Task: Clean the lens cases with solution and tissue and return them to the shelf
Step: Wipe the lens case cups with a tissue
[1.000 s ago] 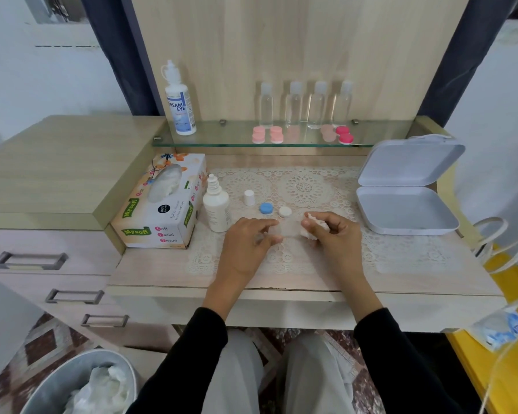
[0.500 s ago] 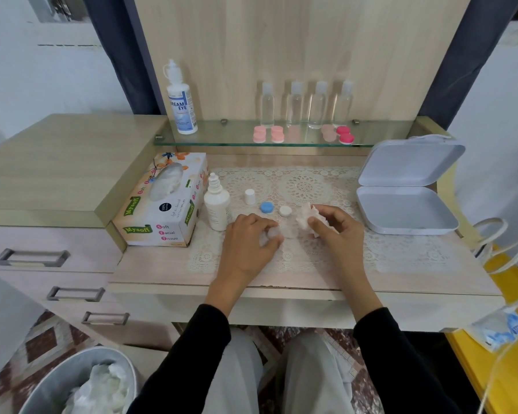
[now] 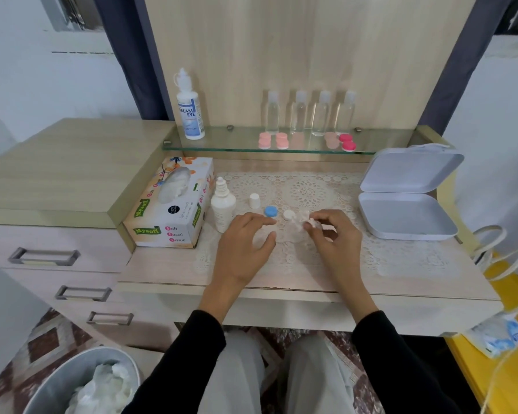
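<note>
Wiping step: the right hand [image 3: 332, 237] pinches a crumpled white tissue [image 3: 298, 219] mid-mat, presumably round the clear lens case, which I cannot make out. The left hand [image 3: 245, 249] hovers relaxed, empty. Next likely needs the round blue cap [image 3: 271, 211].

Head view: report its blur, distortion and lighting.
Head view: wide-angle lens bows the desk edges and curtains outward; light is soft and even, faint shadow under the left hand; the right hand and its tissue look slightly smeared; no harsh glare on the glass shelf.
</note>
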Available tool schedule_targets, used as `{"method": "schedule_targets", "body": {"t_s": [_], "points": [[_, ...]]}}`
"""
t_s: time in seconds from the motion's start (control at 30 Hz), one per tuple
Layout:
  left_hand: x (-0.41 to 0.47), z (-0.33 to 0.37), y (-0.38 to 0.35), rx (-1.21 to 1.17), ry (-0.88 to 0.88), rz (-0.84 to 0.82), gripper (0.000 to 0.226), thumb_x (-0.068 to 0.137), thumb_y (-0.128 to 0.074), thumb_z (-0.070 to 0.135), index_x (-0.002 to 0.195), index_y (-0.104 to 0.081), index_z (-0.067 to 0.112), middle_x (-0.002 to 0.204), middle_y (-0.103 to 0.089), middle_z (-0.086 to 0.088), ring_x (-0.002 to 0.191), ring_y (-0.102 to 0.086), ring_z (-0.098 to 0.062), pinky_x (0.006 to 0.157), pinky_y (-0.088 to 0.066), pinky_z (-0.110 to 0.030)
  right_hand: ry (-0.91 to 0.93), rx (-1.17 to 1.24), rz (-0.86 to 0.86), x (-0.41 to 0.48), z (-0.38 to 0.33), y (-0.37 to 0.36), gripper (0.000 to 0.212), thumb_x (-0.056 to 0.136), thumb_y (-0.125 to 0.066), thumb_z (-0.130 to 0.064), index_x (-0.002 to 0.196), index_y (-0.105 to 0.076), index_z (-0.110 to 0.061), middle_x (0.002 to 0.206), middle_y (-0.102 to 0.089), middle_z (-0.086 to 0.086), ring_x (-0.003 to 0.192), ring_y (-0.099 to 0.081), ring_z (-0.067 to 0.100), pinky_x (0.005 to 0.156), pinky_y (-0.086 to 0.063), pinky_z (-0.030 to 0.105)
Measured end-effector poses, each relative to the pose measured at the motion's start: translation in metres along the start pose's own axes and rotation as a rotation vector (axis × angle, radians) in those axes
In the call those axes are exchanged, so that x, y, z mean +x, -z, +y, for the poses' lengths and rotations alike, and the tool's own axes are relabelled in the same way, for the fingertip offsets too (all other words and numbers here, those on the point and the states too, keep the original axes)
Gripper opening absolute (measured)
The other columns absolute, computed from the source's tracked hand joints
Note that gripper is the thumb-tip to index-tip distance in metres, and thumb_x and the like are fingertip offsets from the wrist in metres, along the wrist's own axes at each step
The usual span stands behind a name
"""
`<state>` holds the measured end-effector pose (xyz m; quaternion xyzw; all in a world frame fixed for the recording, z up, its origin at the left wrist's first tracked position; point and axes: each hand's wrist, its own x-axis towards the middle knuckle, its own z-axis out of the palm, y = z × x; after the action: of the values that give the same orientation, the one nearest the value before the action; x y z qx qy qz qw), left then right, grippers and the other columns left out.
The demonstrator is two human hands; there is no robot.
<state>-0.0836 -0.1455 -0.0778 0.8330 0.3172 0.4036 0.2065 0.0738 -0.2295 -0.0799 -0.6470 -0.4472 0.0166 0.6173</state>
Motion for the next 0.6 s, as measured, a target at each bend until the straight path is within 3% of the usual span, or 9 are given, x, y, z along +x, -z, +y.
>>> {"method": "schedule_targets", "body": {"t_s": [0.1,0.2,0.4,0.6], "points": [[-0.006,-0.007,0.019,-0.021,0.025,-0.047,0.02,0.084,-0.062,0.026,0.101,-0.07,0.02,0.095,-0.067,0.009,0.087,-0.059,-0.005,0.08,-0.049,-0.024,0.124,-0.099,-0.03,-0.002,-0.002,-0.003,0.015,0.08,-0.07,0.001,0.087,-0.068,-0.012,0.087,-0.062,-0.004,0.081,-0.059,0.006,0.064,-0.05,0.019],[-0.015,-0.015,0.042,-0.071,0.092,-0.067,0.015,0.085,-0.066,0.017,0.099,-0.072,0.02,0.091,-0.07,0.01,0.084,-0.062,-0.001,0.08,-0.05,-0.016,0.159,-0.126,-0.063,-0.008,-0.008,-0.009,0.012,0.079,-0.074,-0.004,0.087,-0.068,-0.013,0.086,-0.066,-0.004,0.082,-0.06,0.014,0.069,-0.049,0.027],[-0.035,-0.046,0.085,-0.023,0.13,0.029,0.011,0.084,-0.069,0.02,0.093,-0.074,0.018,0.086,-0.07,0.013,0.081,-0.063,0.001,0.075,-0.047,-0.009,0.113,-0.038,-0.148,-0.024,-0.036,-0.038,0.017,0.079,-0.076,-0.01,0.086,-0.067,-0.022,0.088,-0.063,-0.021,0.089,-0.055,0.002,0.076,-0.039,0.017],[-0.058,-0.074,0.128,0.055,0.142,0.115,0.022,0.082,-0.062,0.034,0.091,-0.074,0.018,0.087,-0.07,0.015,0.076,-0.065,0.001,0.072,-0.054,-0.019,0.111,0.017,-0.255,-0.043,-0.059,-0.084,0.017,0.078,-0.076,-0.011,0.087,-0.068,-0.023,0.085,-0.062,-0.022,0.088,-0.055,0.003,0.073,-0.033,0.005]]}}
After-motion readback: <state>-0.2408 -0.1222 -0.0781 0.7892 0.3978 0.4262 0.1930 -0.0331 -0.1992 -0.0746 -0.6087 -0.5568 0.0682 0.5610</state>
